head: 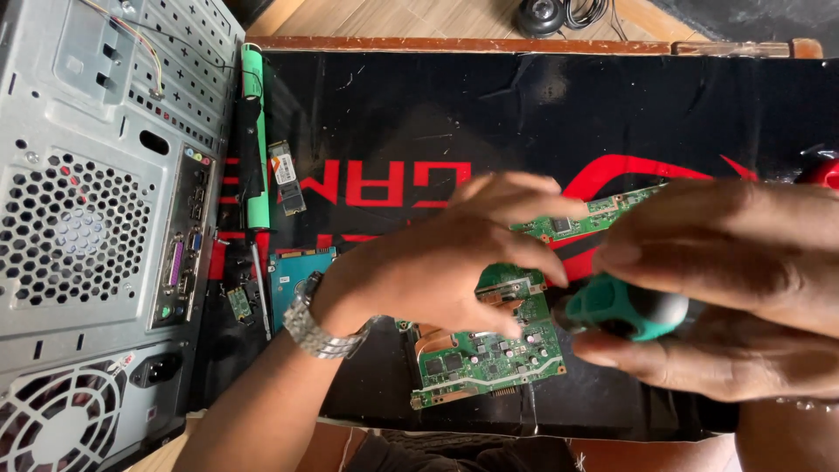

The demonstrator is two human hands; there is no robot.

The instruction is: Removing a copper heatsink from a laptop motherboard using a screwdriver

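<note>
My left hand (437, 258), with a metal watch on its wrist, rests fingers-down on a green circuit board (485, 358) lying on the black mat (393, 114). My right hand (725, 280) is close to the camera and grips a screwdriver by its teal and black handle (625, 306); the tip is hidden behind the left fingers. A narrow green board strip (603, 210) shows between the two hands.
A grey computer case (87, 218) lies on its side at the left. Beside it are a green cylindrical cell (255, 131), a small memory stick (286, 177) and a hard drive (293, 271). A wooden table edge (454, 44) runs along the top.
</note>
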